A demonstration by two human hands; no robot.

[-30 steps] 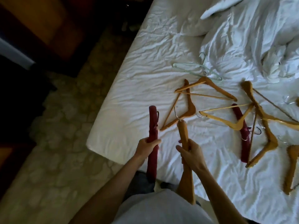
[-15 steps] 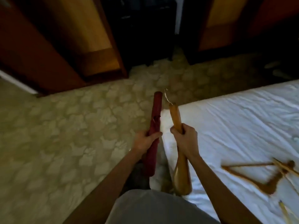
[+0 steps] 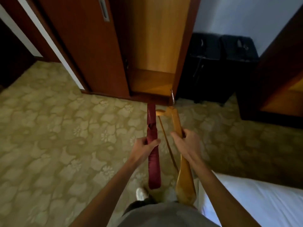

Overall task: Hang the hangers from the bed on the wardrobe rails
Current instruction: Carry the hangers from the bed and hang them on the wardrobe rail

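My left hand (image 3: 144, 149) grips a dark red padded hanger (image 3: 153, 163) around its middle, held edge-on and pointing away from me. My right hand (image 3: 186, 145) grips a light wooden hanger (image 3: 184, 177) with a thin crossbar and a metal hook at its far end. Both hangers are held in front of my body, above the carpet. Ahead stands the wardrobe (image 3: 152, 46), its open compartment showing a bare light-wood interior and floor. No rail is in view. A corner of the white bed (image 3: 255, 203) lies at the lower right.
A brown sliding wardrobe door (image 3: 85, 46) with a recessed handle stands left of the open compartment. Two black suitcases (image 3: 218, 63) stand in the corner to its right. Another wooden cabinet (image 3: 282, 82) is at the far right. Patterned carpet (image 3: 65, 145) covers the floor.
The view has swung away from the bed and its spread-out hangers toward the wardrobe. Both hands keep their hangers; the wooden hanger has turned so its crossbar shows.
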